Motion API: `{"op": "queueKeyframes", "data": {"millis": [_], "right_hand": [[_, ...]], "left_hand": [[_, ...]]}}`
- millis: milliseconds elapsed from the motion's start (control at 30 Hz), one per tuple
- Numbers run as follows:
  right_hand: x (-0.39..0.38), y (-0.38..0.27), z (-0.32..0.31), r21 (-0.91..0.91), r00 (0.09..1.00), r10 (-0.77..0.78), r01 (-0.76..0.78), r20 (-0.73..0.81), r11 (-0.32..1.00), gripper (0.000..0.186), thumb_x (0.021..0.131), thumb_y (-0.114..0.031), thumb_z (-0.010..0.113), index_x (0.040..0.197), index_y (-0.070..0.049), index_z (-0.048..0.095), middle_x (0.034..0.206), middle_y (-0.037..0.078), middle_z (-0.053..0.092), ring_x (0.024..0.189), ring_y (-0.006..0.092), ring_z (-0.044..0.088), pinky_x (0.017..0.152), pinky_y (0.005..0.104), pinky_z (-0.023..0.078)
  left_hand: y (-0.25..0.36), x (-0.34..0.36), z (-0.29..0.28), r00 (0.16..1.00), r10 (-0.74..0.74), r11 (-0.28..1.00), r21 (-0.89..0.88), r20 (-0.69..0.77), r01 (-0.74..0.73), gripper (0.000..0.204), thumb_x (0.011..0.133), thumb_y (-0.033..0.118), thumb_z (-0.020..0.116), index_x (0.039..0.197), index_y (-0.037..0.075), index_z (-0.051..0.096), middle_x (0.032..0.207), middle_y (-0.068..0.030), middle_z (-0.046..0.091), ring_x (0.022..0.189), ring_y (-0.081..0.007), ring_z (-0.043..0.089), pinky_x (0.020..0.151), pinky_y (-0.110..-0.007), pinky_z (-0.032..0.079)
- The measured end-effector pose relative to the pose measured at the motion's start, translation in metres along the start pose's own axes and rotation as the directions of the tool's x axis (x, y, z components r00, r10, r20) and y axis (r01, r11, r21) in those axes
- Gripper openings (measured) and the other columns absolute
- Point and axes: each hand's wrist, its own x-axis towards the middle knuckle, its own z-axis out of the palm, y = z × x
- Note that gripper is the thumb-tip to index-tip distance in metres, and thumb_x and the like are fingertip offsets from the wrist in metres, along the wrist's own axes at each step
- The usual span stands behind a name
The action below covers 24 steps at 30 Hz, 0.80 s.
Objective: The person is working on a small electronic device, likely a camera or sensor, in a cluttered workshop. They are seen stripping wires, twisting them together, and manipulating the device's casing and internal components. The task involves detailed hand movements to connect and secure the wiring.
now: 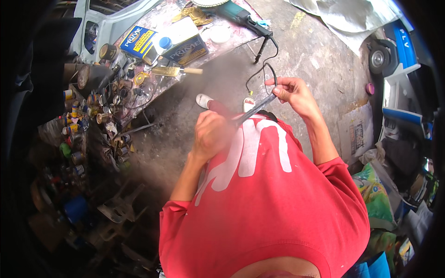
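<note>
Near the counter (232, 43), the grip of the right hand (296, 95) pinches a strip (254, 110). The left hand (211, 135) clasps its lower end.

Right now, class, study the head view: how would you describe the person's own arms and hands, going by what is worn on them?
The left hand and right hand are bare, with no gloves visible. The forearms are bare too. Loose red sleeves end near the elbows and belong to a red shirt with large white printed shapes.
</note>
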Motion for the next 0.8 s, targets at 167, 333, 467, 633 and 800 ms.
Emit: {"op": "queueKeyframes", "data": {"millis": [167, 333, 467, 633, 800], "right_hand": [[0.003, -0.019, 0.002, -0.106, 0.998, -0.020, 0.014, -0.061, 0.994, 0.027, 0.095, -0.011, 0.064, 0.120, -0.001, 0.068, 0.078, -0.003, 0.065, 0.066, 0.0040, 0.050, 0.060, 0.0213, 0.042], [-0.001, -0.027, -0.031, 0.059, 0.995, -0.097, 0.096, 0.008, 0.994, 0.036, 0.100, -0.028, 0.060, 0.126, -0.002, 0.065, 0.092, 0.000, 0.067, 0.070, 0.0046, 0.053, 0.062, 0.0209, 0.043], [0.002, -0.022, -0.022, 0.369, 0.970, -0.156, 0.078, 0.186, 0.926, 0.072, 0.102, -0.059, 0.037, 0.136, 0.002, 0.055, 0.106, 0.005, 0.064, 0.074, 0.0094, 0.056, 0.070, 0.0246, 0.048], [0.010, -0.024, 0.000, 0.445, 0.957, -0.165, 0.043, 0.239, 0.895, 0.084, 0.099, -0.068, 0.032, 0.144, 0.003, 0.045, 0.116, 0.009, 0.063, 0.094, 0.0146, 0.063, 0.080, 0.0289, 0.051], [0.022, -0.019, 0.016, 0.409, 0.963, -0.157, 0.056, 0.220, 0.911, 0.085, 0.098, -0.068, 0.035, 0.144, 0.004, 0.043, 0.117, 0.010, 0.063, 0.093, 0.0158, 0.063, 0.081, 0.0307, 0.051]], "left_hand": [[-0.028, -0.035, 0.018, 0.994, -0.084, 0.996, 0.019, -0.065, 0.086, 0.027, 0.068, -0.010, 0.074, 0.081, 0.009, 0.059, 0.072, -0.0036, 0.061, 0.071, -0.0238, 0.063, 0.072, -0.035, 0.049], [-0.030, -0.072, 0.018, 0.961, -0.219, 0.972, 0.052, -0.170, 0.231, 0.029, 0.070, -0.011, 0.073, 0.089, 0.007, 0.062, 0.079, -0.0071, 0.068, 0.076, -0.0280, 0.065, 0.072, -0.036, 0.051], [-0.042, -0.064, 0.013, 0.839, -0.436, 0.888, -0.004, -0.326, 0.460, 0.035, 0.082, -0.009, 0.069, 0.114, 0.003, 0.062, 0.101, -0.0106, 0.069, 0.087, -0.0215, 0.068, 0.081, -0.034, 0.055], [-0.044, -0.020, -0.008, 0.617, -0.674, 0.712, -0.581, -0.407, 0.394, 0.045, 0.092, -0.004, 0.063, 0.134, 0.002, 0.047, 0.118, -0.0121, 0.058, 0.091, -0.0185, 0.065, 0.083, -0.032, 0.055], [-0.065, 0.026, -0.043, 0.637, -0.626, 0.778, -0.419, -0.450, 0.469, 0.045, 0.093, -0.002, 0.064, 0.135, 0.002, 0.050, 0.107, -0.0039, 0.048, 0.084, -0.0123, 0.062, 0.067, -0.024, 0.054]]}}
